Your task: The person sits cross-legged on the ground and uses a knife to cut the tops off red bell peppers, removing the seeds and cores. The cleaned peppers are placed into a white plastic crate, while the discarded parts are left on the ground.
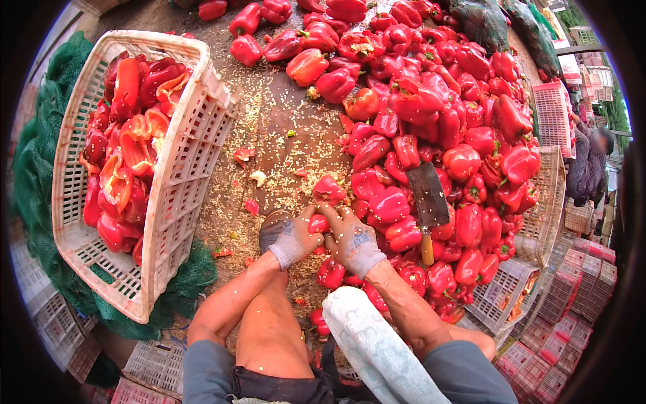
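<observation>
Both hands wear soiled work gloves and meet around a red bell pepper (318, 223) low in front of me. My left hand (297, 240) grips it from the left, and my right hand (352, 235) closes on it from the right; the fingers hide part of it. Just right of my right hand, a cleaver (428, 196) with a dark blade and wooden handle lies on a large heap of red bell peppers (467, 161). To the left stands a white plastic crate (174, 222) holding cut pepper pieces (128, 156).
Pale seeds (303, 146) and scraps litter the brown floor (282, 108). Green netting (45, 166) lies by the left crate. Filled mesh sacks (482, 22) stand at the far right. More crates (570, 293) are stacked at right, where a person (588, 156) is partly visible.
</observation>
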Demonstrator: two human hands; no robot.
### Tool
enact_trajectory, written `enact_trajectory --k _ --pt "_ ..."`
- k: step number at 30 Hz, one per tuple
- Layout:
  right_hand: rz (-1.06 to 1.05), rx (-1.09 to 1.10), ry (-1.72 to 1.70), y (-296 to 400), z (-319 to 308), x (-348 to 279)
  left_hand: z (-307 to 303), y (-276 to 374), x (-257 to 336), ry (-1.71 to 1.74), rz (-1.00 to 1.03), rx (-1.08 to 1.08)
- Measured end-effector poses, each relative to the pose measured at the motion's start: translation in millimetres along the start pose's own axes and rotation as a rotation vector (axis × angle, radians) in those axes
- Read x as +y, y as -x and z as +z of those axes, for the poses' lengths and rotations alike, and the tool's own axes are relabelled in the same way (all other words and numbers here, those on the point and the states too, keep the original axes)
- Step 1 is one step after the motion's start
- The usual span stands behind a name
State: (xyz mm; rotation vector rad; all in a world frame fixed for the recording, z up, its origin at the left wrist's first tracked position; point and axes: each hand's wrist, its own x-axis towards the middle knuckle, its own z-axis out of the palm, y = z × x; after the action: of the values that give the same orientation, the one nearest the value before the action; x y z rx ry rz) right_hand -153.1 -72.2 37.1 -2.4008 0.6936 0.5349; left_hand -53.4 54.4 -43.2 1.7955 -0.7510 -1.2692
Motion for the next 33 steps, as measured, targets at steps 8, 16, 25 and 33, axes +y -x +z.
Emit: enact_trajectory --k 8,16,25,33 --pt "-0.182 0.053 -0.281 -7 22 28 4 -6 -25 0.233 -0.012 -0.050" --pt "0.135 0.215 -1.157 0 45 16 6 9 -27 0.837 -0.106 -0.020" --pt "0.108 -0.009 -1.282 -3 43 31 -18 12 -11 0.133 0.154 0.086" --pt "-0.120 -0.376 0.035 -30 -8 24 -6 11 3 -0.396 0.070 0.010"
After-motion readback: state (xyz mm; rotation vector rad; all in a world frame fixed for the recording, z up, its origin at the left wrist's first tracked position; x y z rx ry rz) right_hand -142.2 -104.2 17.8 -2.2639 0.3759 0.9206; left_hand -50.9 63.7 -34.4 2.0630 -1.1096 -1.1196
